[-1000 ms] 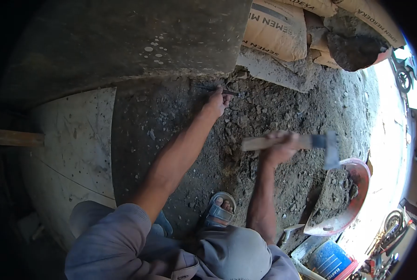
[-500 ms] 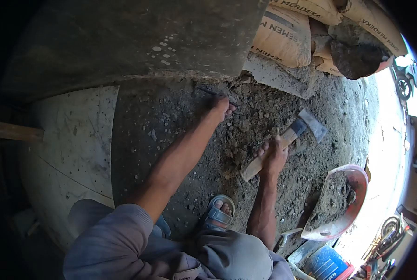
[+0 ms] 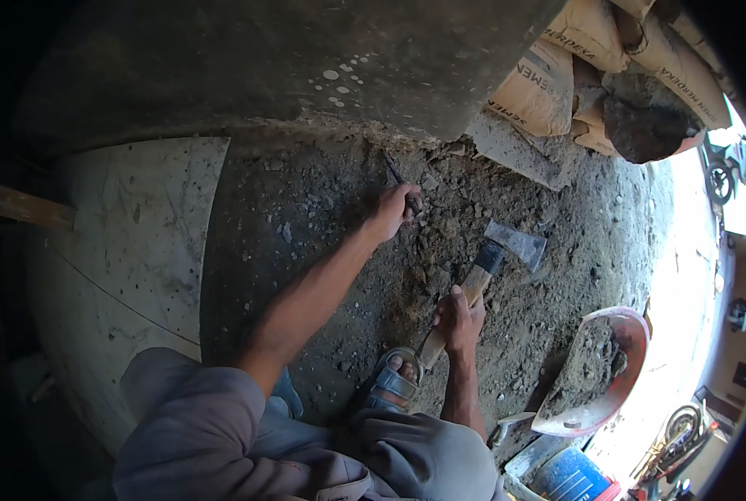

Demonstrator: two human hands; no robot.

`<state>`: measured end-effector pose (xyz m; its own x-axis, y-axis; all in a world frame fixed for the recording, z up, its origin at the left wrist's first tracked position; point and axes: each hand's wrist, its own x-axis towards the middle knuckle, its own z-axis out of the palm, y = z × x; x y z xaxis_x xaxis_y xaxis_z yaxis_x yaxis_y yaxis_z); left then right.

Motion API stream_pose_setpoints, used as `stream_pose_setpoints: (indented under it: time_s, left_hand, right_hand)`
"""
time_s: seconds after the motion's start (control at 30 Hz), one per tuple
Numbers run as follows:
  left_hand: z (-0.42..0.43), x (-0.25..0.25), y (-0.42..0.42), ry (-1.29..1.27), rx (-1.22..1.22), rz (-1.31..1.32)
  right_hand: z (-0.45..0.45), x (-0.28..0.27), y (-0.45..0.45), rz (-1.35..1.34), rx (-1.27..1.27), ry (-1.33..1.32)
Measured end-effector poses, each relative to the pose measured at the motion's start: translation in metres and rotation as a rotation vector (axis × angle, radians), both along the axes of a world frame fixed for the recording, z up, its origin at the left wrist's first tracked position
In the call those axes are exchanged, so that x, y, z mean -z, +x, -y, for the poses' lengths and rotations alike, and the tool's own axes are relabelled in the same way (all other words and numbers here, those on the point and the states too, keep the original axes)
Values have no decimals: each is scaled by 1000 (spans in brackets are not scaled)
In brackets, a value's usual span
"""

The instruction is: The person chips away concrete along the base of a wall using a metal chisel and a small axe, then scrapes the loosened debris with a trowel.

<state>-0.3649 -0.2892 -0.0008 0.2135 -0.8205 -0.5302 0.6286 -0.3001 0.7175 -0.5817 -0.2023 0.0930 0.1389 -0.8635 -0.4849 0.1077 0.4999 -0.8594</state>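
Observation:
My left hand (image 3: 395,212) is closed round a thin dark metal rod (image 3: 395,169), whose far end points up toward the base of the grey wall (image 3: 248,67). Lower and to the right, my right hand (image 3: 461,320) grips the wooden handle of an axe (image 3: 515,244). The axe's metal head lies farther from me than the hand, just over the broken soil (image 3: 456,209). Rubble and loose dirt surround both hands.
Cement bags (image 3: 540,88) are stacked at the upper right. A cut pinkish container (image 3: 632,351) holding dirt stands at the right, with a blue bucket (image 3: 569,476) below it. A pale board (image 3: 131,250) lies left. My sandalled foot (image 3: 396,376) is near the axe handle.
My right hand has come down and left with the axe, whose head now points up and right. My left hand has tilted the rod steeper. The view has shifted slightly.

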Motion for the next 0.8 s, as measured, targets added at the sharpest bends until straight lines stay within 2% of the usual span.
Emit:
stream_pose_setpoints:
  time_s: [0.07, 0.2, 0.3, 0.43, 0.5, 0.53, 0.57, 0.63, 0.67, 0.73, 0.77, 0.8]
  left_hand:
    - [-1, 6, 6, -48, -14, -125]
    - [-7, -6, 9, -68, -49, -160]
    - [-6, -18, 14, -107, -68, -233]
    - [-7, -25, 25, -130, -47, -371]
    - [-9, -28, 29, -150, -68, -436]
    - [-11, -32, 31, -120, -103, -485]
    - [-13, -36, 35, -92, -138, -532]
    - [-16, -22, 51, -153, -51, -581]
    - [-14, -14, 57, -215, 37, -622]
    - [-14, -14, 60, -192, 36, -613]
    - [-13, -15, 60, -168, 38, -605]
    - [-13, -12, 55, -174, 39, -606]
  right_hand:
    - [-3, -1, 4, -26, -63, -35]
    - [-19, -8, 11, -71, -203, -119]
    - [-29, -8, 15, -305, -300, -217]
    - [-26, -15, 21, -470, -407, -329]
    - [-21, -31, 28, -613, -382, -793]
    - [-18, -39, 28, -617, -384, -794]
    - [-12, -47, 25, -716, -588, -898]
    - [-10, -35, 25, -541, -626, -1027]
    - [-5, -21, 26, -543, -628, -1031]
    - [7, 2, 30, -532, -668, -1111]
    - [13, 14, 34, -673, -686, -1014]
    - [18, 19, 35, -675, -686, -1019]
